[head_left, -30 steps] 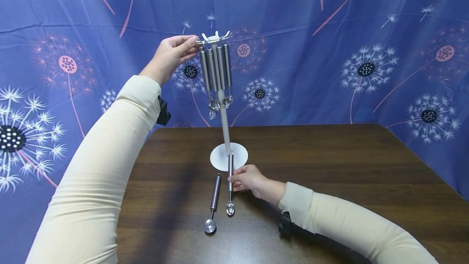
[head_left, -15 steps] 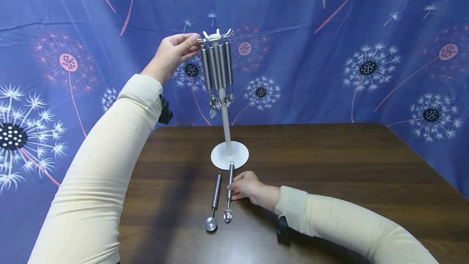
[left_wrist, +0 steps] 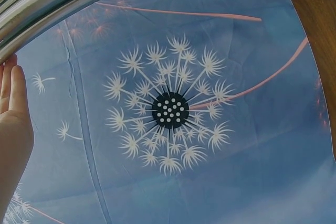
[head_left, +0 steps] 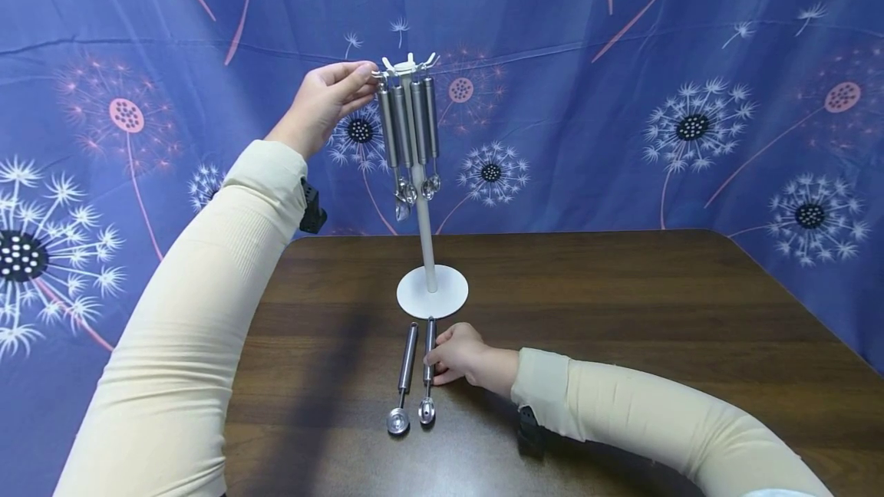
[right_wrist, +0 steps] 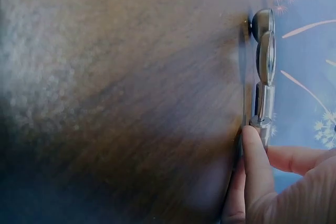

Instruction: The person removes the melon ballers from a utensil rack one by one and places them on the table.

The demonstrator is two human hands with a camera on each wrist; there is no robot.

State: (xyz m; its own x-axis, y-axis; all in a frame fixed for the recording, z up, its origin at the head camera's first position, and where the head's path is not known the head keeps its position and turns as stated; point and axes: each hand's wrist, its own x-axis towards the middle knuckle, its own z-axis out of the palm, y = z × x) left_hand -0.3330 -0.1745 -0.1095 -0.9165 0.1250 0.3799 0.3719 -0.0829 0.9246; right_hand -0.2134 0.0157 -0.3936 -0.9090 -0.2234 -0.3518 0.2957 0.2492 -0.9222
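The right hand pinches the spoon low at the table, seemingly to set it beside the scoop, left of that hand; the left hand pinches the stand near its top. The next move likely calls for a gentle release.

Blue dandelion-print cloth hangs behind a wooden table
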